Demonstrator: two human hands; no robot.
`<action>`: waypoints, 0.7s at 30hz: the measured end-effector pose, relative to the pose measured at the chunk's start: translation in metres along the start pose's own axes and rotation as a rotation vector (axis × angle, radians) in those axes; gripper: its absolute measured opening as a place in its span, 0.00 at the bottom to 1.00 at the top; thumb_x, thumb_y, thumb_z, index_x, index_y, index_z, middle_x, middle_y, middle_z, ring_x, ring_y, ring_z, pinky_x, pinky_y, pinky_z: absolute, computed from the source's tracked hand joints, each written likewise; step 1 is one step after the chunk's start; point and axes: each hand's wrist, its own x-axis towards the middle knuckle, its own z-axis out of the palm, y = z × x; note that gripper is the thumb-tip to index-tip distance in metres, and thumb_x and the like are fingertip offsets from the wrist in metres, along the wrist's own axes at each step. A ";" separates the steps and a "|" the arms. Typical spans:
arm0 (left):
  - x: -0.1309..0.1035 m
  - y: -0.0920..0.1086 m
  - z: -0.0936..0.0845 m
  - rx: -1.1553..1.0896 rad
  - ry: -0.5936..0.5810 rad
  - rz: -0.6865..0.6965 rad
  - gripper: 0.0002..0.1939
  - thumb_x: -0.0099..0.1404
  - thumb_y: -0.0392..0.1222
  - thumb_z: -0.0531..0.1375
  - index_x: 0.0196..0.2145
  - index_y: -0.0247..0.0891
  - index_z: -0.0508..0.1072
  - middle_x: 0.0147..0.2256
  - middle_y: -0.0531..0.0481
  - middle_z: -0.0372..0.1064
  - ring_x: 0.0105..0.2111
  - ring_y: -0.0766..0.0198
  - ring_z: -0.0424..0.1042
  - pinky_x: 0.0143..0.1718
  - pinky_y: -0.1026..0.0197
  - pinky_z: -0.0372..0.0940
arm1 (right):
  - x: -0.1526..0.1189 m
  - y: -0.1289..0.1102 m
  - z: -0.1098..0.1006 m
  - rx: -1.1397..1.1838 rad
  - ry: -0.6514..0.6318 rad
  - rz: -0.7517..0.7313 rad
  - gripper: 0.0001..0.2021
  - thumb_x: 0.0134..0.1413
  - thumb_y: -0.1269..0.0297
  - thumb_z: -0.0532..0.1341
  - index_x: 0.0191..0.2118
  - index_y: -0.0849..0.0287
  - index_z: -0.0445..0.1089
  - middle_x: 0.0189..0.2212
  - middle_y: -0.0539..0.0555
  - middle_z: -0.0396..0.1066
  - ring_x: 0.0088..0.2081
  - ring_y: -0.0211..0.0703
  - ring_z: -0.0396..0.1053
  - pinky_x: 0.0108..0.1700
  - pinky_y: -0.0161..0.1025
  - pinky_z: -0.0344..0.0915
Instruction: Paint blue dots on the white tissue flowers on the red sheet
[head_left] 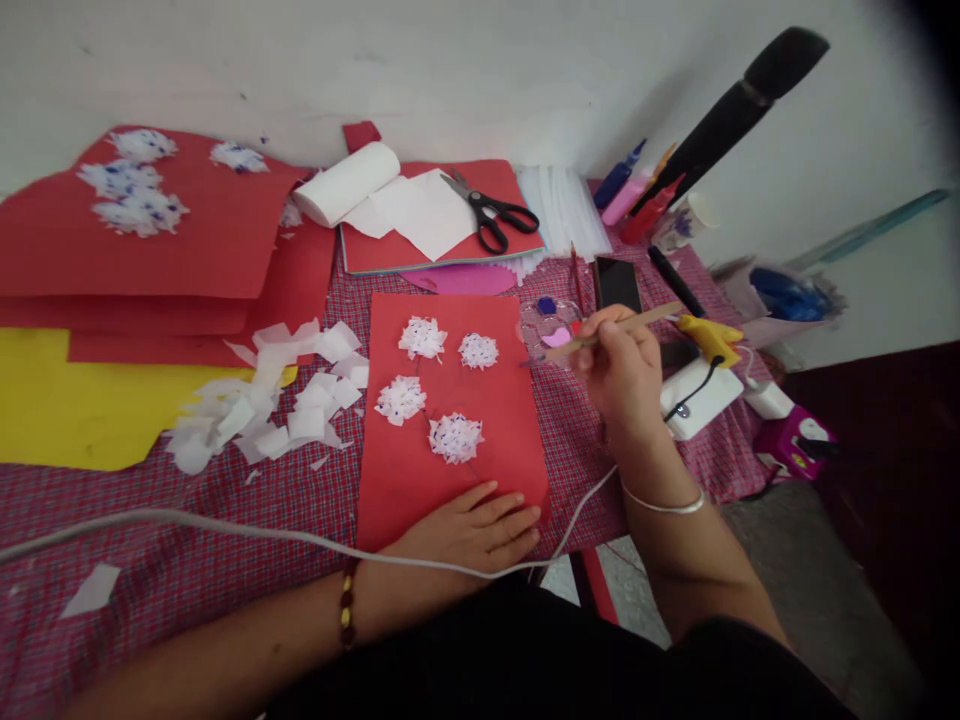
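The right hand (619, 370) pinches a brush (651, 317), its tip near the right edge of the red sheet (394, 475); the left hand (450, 535) lies flat, gripping nothing, on that sheet, at the near edge of the checked-cloth desk (574, 440). Four blue-specked white tufts (455, 438) dot the sheet. The desk's far edge meets a pale wall (465, 80).

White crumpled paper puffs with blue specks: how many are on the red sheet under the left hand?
4: the upper-left puff, the upper-right puff, the middle-left puff, and the lowest puff, nearest the left hand. Another beneath that hand seems unlikely.
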 end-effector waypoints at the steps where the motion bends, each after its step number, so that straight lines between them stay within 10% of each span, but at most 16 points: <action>1: 0.000 0.000 0.001 0.000 0.009 -0.006 0.18 0.76 0.38 0.47 0.60 0.38 0.63 0.62 0.51 0.58 0.62 0.58 0.55 0.63 0.50 0.48 | -0.009 -0.005 0.007 0.017 -0.082 0.027 0.12 0.63 0.56 0.56 0.30 0.55 0.66 0.15 0.45 0.58 0.16 0.34 0.54 0.19 0.34 0.53; 9: 0.001 0.000 0.000 -0.048 -0.025 -0.024 0.18 0.76 0.39 0.46 0.60 0.39 0.63 0.61 0.52 0.60 0.61 0.60 0.57 0.62 0.53 0.50 | -0.048 -0.018 0.043 -0.173 -0.709 -0.118 0.13 0.68 0.63 0.51 0.34 0.60 0.68 0.27 0.51 0.67 0.26 0.35 0.63 0.30 0.34 0.61; 21: 0.002 0.000 -0.004 -0.053 -0.056 -0.036 0.18 0.76 0.39 0.46 0.61 0.40 0.61 0.63 0.52 0.58 0.61 0.60 0.58 0.62 0.53 0.51 | -0.048 -0.017 0.045 -0.199 -0.722 -0.136 0.11 0.68 0.66 0.50 0.35 0.60 0.68 0.28 0.52 0.69 0.29 0.36 0.67 0.32 0.34 0.63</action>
